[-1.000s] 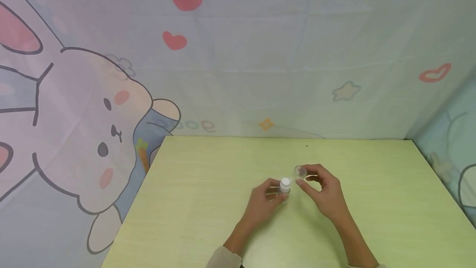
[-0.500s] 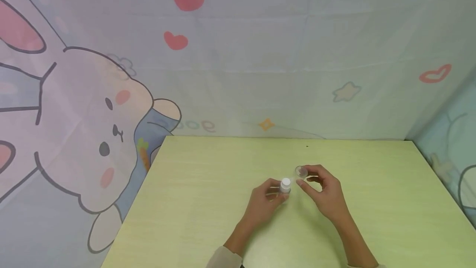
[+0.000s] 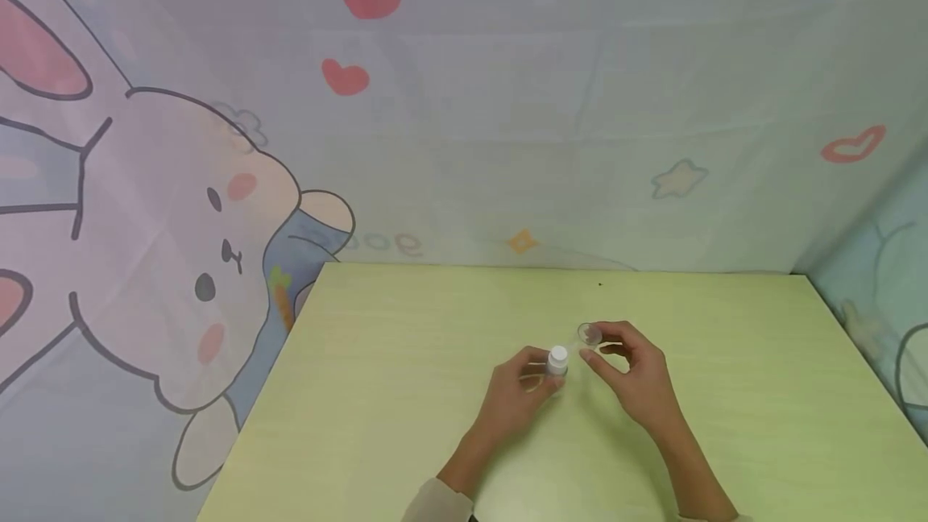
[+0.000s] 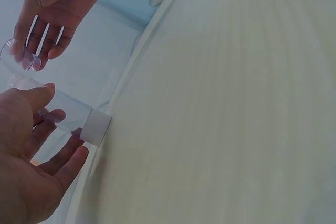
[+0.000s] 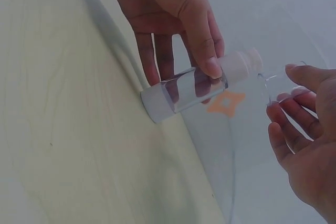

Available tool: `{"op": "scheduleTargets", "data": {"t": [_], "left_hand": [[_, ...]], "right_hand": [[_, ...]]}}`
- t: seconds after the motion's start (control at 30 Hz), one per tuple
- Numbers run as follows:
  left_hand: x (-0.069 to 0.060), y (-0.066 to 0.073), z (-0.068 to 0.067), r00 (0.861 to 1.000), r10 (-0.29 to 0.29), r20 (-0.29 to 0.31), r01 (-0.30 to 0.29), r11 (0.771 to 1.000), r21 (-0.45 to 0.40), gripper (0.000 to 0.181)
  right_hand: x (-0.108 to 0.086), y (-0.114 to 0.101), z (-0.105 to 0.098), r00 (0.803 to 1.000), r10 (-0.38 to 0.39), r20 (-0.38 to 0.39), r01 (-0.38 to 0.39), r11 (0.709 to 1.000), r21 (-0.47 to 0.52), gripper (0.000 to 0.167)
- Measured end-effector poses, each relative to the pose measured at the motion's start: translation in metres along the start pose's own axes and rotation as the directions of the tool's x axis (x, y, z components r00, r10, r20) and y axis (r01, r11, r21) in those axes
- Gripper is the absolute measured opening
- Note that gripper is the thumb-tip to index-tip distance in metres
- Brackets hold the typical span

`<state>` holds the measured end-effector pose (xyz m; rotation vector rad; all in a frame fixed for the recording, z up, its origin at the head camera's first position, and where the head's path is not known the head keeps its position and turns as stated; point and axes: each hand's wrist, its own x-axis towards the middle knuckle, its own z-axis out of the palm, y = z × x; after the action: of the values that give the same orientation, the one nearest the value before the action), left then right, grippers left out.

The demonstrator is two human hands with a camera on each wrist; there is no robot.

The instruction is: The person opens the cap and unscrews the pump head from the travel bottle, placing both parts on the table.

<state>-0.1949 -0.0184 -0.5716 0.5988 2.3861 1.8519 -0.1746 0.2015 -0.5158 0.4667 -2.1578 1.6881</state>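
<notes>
A clear bottle (image 5: 194,90) with a white base and a white pump top (image 3: 557,355) stands upright on the table, its base seeming to touch the surface. My left hand (image 3: 511,397) grips its clear body between thumb and fingers, seen closely in the left wrist view. Just right of the pump top, my right hand (image 3: 638,377) pinches a clear cap (image 3: 590,335) by its side. The cap is off the bottle, held slightly apart from the top and tilted. In the right wrist view, the cap's open rim (image 5: 264,87) faces the pump top.
A pale yellow-green table (image 3: 406,361) lies under both hands. Behind it hangs a light cloth backdrop (image 3: 507,103) printed with a rabbit, hearts and stars. A tiny dark speck (image 3: 600,284) lies near the table's back edge.
</notes>
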Motion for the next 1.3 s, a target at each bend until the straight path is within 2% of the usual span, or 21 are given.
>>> {"op": "scheduleTargets", "data": {"t": [0.37, 0.6, 0.87, 1.07, 1.3], "left_hand": [[0.000, 0.004, 0.000, 1.000, 0.004, -0.015, -0.003, 0.998, 0.068, 0.032], [0.000, 0.006, -0.002, 0.999, 0.019, -0.037, -0.015, 0.996, 0.087, 0.031], [0.001, 0.003, -0.003, 0.999, 0.035, -0.038, -0.032, 0.997, 0.075, 0.031], [-0.001, -0.002, -0.002, 1.000, 0.014, 0.005, -0.014, 0.999, 0.043, 0.032], [0.003, 0.000, -0.004, 1.000, 0.022, -0.001, -0.022, 0.999, 0.032, 0.030]], "right_hand": [[-0.002, 0.006, 0.002, 0.999, 0.037, -0.014, -0.037, 0.998, -0.042, 0.034], [-0.002, 0.005, 0.003, 0.998, 0.057, -0.021, -0.057, 0.998, -0.025, 0.031], [-0.003, 0.011, 0.002, 0.998, 0.052, -0.019, -0.053, 0.998, -0.043, 0.030], [-0.007, 0.016, 0.002, 0.997, 0.074, -0.020, -0.075, 0.995, -0.071, 0.032], [-0.002, 0.002, 0.005, 0.996, 0.088, -0.019, -0.089, 0.993, -0.076, 0.030]]}}
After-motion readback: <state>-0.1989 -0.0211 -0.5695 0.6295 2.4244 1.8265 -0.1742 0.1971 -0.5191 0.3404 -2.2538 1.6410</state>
